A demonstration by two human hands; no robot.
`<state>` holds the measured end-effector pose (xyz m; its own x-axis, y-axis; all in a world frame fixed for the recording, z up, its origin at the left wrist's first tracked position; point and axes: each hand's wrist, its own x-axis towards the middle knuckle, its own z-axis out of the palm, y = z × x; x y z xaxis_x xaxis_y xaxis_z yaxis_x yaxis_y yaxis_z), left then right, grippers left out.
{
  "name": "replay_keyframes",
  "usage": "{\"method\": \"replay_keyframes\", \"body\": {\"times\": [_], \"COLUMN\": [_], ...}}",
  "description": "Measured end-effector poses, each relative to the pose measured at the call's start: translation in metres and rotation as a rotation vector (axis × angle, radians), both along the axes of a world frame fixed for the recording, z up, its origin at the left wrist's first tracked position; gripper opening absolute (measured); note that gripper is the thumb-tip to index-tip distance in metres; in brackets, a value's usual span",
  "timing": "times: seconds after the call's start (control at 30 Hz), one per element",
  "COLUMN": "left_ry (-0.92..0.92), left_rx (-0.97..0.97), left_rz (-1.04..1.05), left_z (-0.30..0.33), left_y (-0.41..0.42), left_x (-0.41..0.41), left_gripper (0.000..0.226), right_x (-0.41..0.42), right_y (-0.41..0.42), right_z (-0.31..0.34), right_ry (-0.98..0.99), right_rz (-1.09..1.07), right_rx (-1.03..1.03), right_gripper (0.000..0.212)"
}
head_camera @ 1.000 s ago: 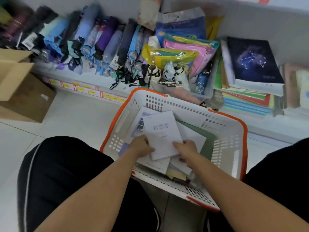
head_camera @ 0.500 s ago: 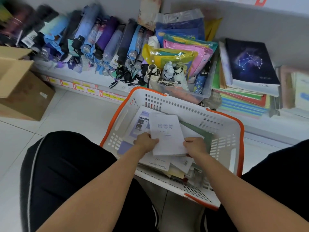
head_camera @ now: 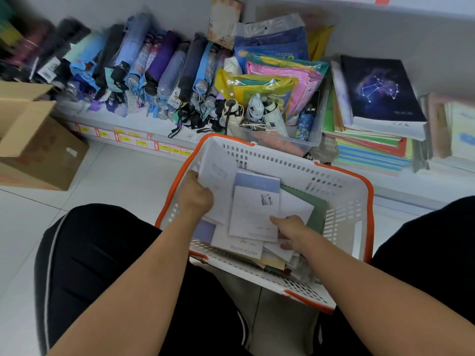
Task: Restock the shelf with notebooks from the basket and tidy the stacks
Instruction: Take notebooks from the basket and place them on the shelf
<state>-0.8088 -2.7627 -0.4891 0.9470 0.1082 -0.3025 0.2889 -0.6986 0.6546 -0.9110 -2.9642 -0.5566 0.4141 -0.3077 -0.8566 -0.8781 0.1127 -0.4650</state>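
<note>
While you crouch over the white plastic basket with the orange rim (head_camera: 341, 214), both of your hands are down inside it among the loose notebooks. Your left hand (head_camera: 195, 196) has its fingers curled round the near edge of a blurred white notebook (head_camera: 218, 186), which lies tilted against the basket's left wall. Your right hand (head_camera: 290, 231) pinches the lower right corner of a white notebook with a lilac band across its top (head_camera: 253, 211), thumb on the cover and fingers beneath it. The two hands are apart, each on its own notebook.

Under those two lie a white booklet printed PHOTO STUDIO (head_camera: 239, 246), a dark green cover (head_camera: 317, 209) towards the right wall, and more pale covers at the near end; how many there are you cannot tell from this angle.

Just beyond the basket runs the low white shelf (head_camera: 144, 127) with yellow price tags along its front edge. At its right end sits the stack of notebooks, topped by a dark navy notebook with a constellation drawing (head_camera: 377, 91) over a pile of green, red and blue covers (head_camera: 370, 150). Left of that stack stands a clear plastic bin (head_camera: 303, 140) holding coloured plastic pouches (head_camera: 280, 80), and further left a row of folded umbrellas (head_camera: 154, 65). An open brown cardboard box (head_camera: 38, 147) stands on the white tiled floor (head_camera: 115, 181) at your left.
</note>
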Motion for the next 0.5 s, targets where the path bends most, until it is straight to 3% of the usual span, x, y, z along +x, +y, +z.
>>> {"method": "replay_keyframes", "body": {"times": [0.13,0.27,0.37,0.5], "left_ry": [0.015,-0.007,-0.073,-0.121], "left_rx": [0.171,0.179,0.209,0.151], "left_rz": [-0.01,-0.139,-0.253,-0.316], "left_z": [0.011,0.005,0.006,0.01], "left_y": [0.018,0.021,0.016,0.011], "left_x": [0.004,-0.003,-0.011,-0.008], "left_gripper": [0.069,0.092,0.09,0.063], "right_x": [0.003,0.005,0.001,-0.004], "right_y": [0.006,0.014,0.017,0.019], "right_z": [0.003,0.008,0.008,0.004], "right_ry": [-0.007,-0.044,-0.05,-0.051], "right_rz": [-0.012,-0.001,-0.065,-0.14], "right_rx": [0.149,0.174,0.249,0.283], "right_gripper": [0.029,0.021,0.021,0.017]}}
